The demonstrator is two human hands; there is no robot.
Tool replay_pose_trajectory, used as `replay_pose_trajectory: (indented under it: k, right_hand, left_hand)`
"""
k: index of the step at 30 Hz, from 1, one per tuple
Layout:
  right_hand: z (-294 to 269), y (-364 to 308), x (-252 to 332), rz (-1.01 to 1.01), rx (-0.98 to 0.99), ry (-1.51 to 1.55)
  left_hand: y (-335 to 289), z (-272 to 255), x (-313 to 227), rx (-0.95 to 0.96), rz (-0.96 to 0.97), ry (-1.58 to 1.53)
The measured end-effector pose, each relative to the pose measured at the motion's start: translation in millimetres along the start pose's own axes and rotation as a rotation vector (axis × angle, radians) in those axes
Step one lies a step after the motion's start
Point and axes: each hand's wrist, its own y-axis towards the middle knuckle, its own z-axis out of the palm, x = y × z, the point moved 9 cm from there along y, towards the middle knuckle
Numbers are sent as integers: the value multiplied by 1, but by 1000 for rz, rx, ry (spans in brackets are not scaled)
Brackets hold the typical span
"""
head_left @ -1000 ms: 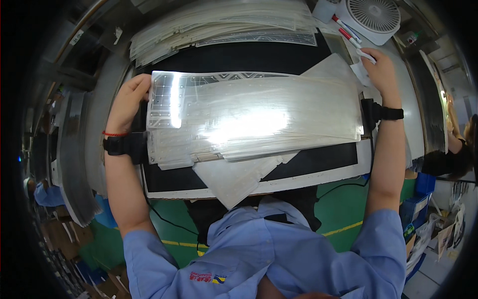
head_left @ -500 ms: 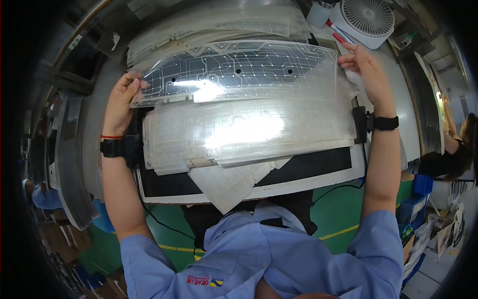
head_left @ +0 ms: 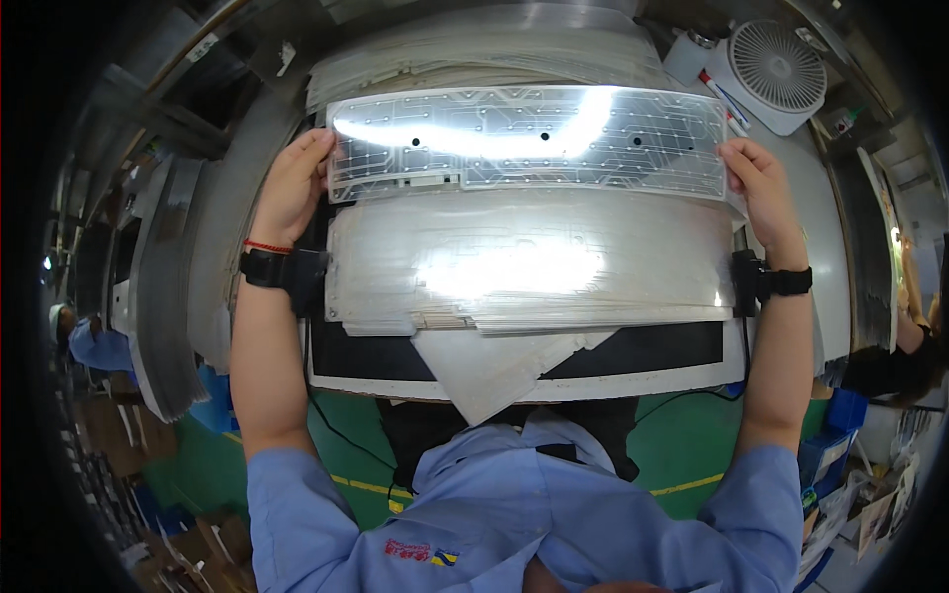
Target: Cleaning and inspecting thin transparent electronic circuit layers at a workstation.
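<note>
Between my two hands is a clear plastic circuit sheet (head_left: 514, 163), long and flat, with printed silvery traces and several dark dots. My left hand (head_left: 295, 183) pinches its left edge between thumb and fingers. At the opposite end my right hand (head_left: 763, 188) grips the right edge the same way. Strong light glares off the sheet's surface. Just nearer to me lies a stack of similar translucent sheets (head_left: 395, 252), with one loose sheet (head_left: 484, 371) sticking out askew from under its front.
Another pile of clear sheets (head_left: 474, 49) stands behind. A white fan (head_left: 778, 69), a small bottle (head_left: 689, 54) and pens (head_left: 727, 104) sit at the back right. Tall stacks of sheets (head_left: 168, 287) rise on the left. A co-worker's arm (head_left: 909, 316) shows at far right.
My right hand, apart from the sheet before with its fingers spread, now grips the right edge. The sheet has become flatter and straighter, and the whole view has shifted.
</note>
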Motion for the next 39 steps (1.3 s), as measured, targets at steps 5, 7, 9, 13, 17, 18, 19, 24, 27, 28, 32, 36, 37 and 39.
replay_pose_trajectory:
  k: [5,7,9,13,17,18,19,24,27,28,32,36,37,39]
  right_hand:
    - [-8,-1,7,-36,-51,34]
    - [-10,-2,12,-112,-101,113]
    - [-11,-4,15,-94,-137,216]
    - [-18,5,7,-119,-116,160]
    - [-6,-7,25,-119,-145,3]
    - [-5,-7,24,-115,-150,-23]
    - [-6,-7,24,-113,-156,-49]
    - [-13,-1,4,-22,-153,-49]
    - [-12,1,3,-27,-132,-48]
    - [-11,2,4,-34,-121,-50]
    - [-17,6,-2,-102,-122,31]
    - [-20,4,5,-176,-180,112]
    - [-19,3,8,-188,-199,127]
    - [-19,4,7,-173,-190,180]
  left_hand:
    - [-3,-1,-11,89,36,-50]
    - [-3,-2,-13,171,52,-128]
    - [-10,12,-23,-61,25,-80]
    - [-7,12,-20,-17,104,151]
    - [-10,15,-14,-33,4,208]
    - [-10,15,-10,-31,-36,213]
    - [-10,16,-7,-30,-75,217]
    - [-2,18,5,-118,-111,226]
    - [4,25,2,-6,-94,384]
    - [6,28,3,44,-81,460]
    - [15,23,5,9,-18,238]
    - [9,36,-14,-25,92,118]
    - [5,38,-19,-25,114,100]
    - [9,22,-17,-13,161,-12]
